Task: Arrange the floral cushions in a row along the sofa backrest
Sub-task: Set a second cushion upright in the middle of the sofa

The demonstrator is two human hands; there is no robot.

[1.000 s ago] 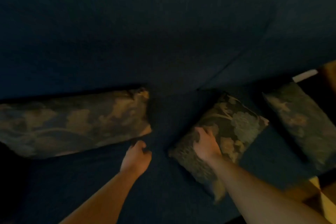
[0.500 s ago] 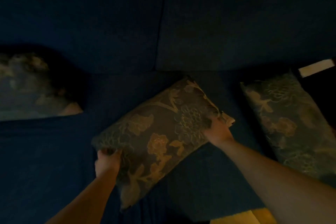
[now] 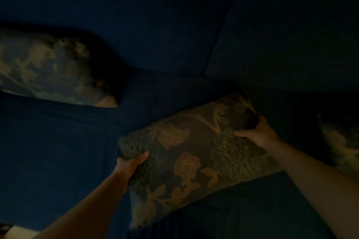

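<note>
A dark floral cushion (image 3: 194, 153) with gold flowers lies tilted over the blue sofa seat in the middle. My left hand (image 3: 130, 165) grips its left edge, thumb on top. My right hand (image 3: 256, 134) grips its upper right corner, close to the backrest. A second floral cushion (image 3: 48, 70) leans against the sofa backrest (image 3: 155, 25) at the left. At the right frame edge, part of a third floral cushion (image 3: 342, 143) shows.
The dark blue sofa seat (image 3: 58, 151) spreads between the left cushion and the held one. A seam (image 3: 219, 44) splits the backrest into two pads. A pale patch of floor (image 3: 17, 232) shows at the bottom left.
My left hand has taken hold of the middle cushion beside the right one. Both hands have turned it more level and brought it closer to the backrest. The view has shifted right.
</note>
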